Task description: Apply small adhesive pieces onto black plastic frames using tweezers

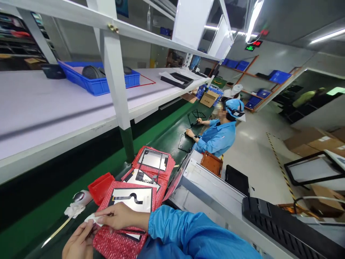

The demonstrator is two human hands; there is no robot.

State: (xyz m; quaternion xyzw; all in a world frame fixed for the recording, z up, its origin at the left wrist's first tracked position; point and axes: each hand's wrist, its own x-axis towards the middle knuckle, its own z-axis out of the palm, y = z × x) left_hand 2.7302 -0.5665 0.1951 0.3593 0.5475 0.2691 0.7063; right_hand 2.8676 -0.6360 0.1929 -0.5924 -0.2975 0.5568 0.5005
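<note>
A small crumpled white wipe (93, 218) is pinched between my two hands above the near end of the bench. My left hand (78, 241) comes in from the bottom edge, with thumb and fingertips closed on the wipe's near side. From the right, my right hand (118, 215) grips the other side with bent fingers. Beneath them lie red bubble-wrap sleeves (118, 244). A flat display panel (144, 196) with a dark flex cable rests on top of the stack. Farther back, another panel (153, 160) and a thin black frame (161, 169) lie on more sleeves.
Left of the stack are a red plastic bin (101, 187), a metal-topped bottle (82, 198), crumpled tissue (74, 210) and a pale thin strip (57, 232). A shelf post (114, 79) rises beyond. A co-worker (219, 133) handles black frames farther along the bench.
</note>
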